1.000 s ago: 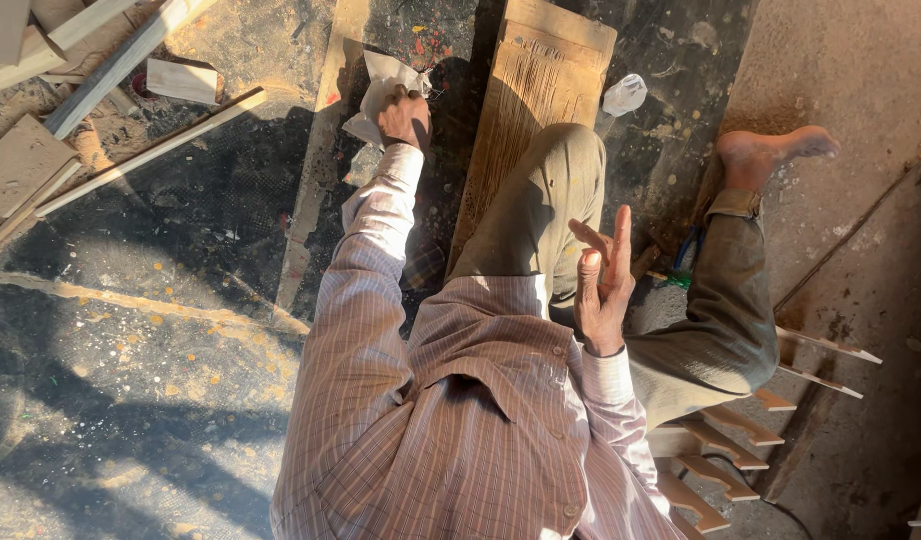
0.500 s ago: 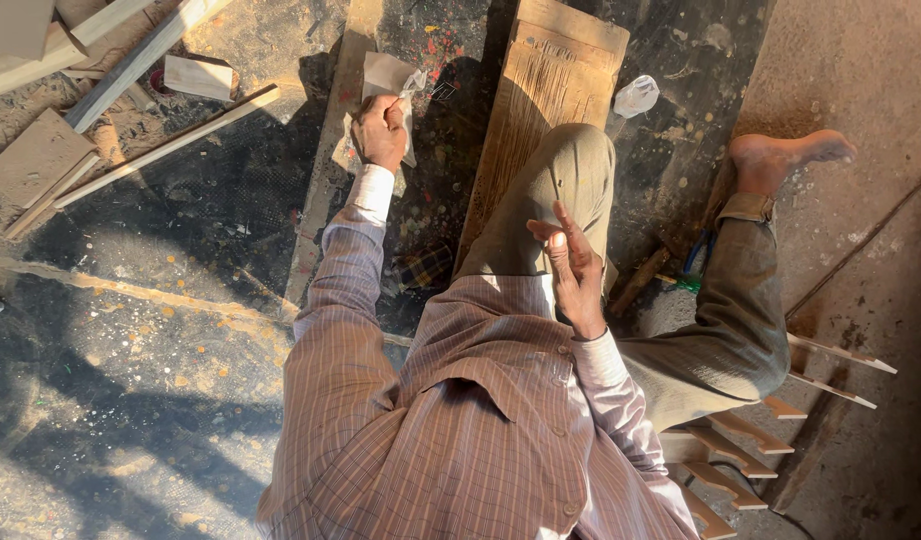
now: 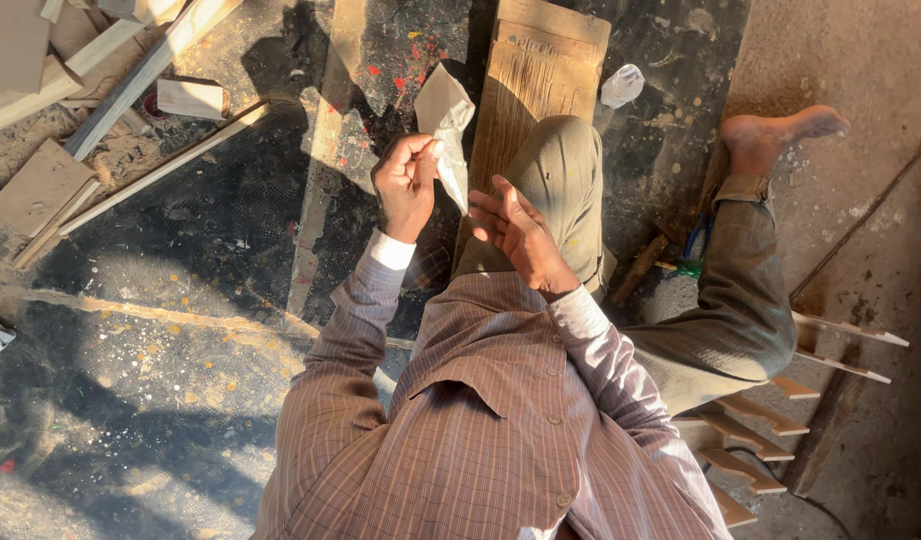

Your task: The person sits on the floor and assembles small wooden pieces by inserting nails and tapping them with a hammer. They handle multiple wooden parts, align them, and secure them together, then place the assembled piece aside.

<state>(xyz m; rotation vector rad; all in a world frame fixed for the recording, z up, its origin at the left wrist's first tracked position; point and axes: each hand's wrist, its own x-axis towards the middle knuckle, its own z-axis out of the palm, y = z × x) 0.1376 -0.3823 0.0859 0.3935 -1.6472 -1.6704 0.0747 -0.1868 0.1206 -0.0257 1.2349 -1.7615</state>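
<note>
The sheet of sandpaper (image 3: 443,128), crumpled and pale grey with a tan back, is held up in front of the person's chest, above the left knee (image 3: 565,160). The left hand (image 3: 407,183) pinches its lower part, thumb and fingers closed tight on the paper, while the upper part stands free and folds over. The right hand (image 3: 520,232) sits just beside it, palm turned up and fingers spread apart, holding nothing; its fingertips are close to the hanging lower edge of the sheet, though whether they touch it cannot be told.

Behind the sandpaper a rough wooden board (image 3: 540,75) lies flat on the floor, running away from the person, partly under the bent left leg. To the left of it a narrower, paint-speckled plank (image 3: 330,150) lies roughly parallel. A crumpled bit of clear plastic (image 3: 621,85) rests on the dark floor (image 3: 180,300) just right of the board's far end. The bare right foot (image 3: 775,135) is stretched out to the right on lighter ground. Offcuts and wooden strips (image 3: 100,90) are heaped at upper left, and a row of pointed wooden slats (image 3: 760,430) lies beside the person's right hip.
</note>
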